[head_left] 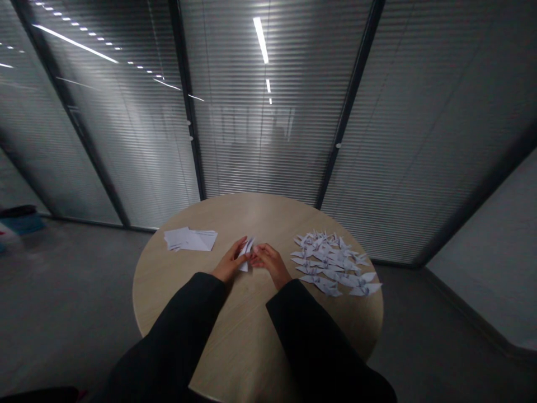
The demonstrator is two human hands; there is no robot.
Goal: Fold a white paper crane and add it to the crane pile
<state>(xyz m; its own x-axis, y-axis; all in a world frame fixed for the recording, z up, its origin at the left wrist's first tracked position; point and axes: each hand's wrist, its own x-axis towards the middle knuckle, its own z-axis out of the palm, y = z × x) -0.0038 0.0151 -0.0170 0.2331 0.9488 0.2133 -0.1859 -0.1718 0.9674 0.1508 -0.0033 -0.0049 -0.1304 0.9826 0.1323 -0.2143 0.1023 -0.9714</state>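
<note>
Above the middle of the round table, a small folded white paper (pixel 244 266) stands on edge between my hands. My left hand (pixel 229 262) is closed around its left side, thumb across the front. From the right, my right hand (pixel 269 261) pinches at the paper's edge with bent fingers; the fingertips partly cover the folds. To the right of my hands lie rows of folded paper cranes (pixel 327 263), with pointed wings spread. Left of my hands rests a loose pile of flat white paper sheets (pixel 195 240).
The round wooden table (pixel 255 210) has its far edge close to a glass partition with blinds (pixel 264 151). A white wall (pixel 490 252) stands at the right. On the floor at far left is a blue bin (pixel 23 221) with a dark rim.
</note>
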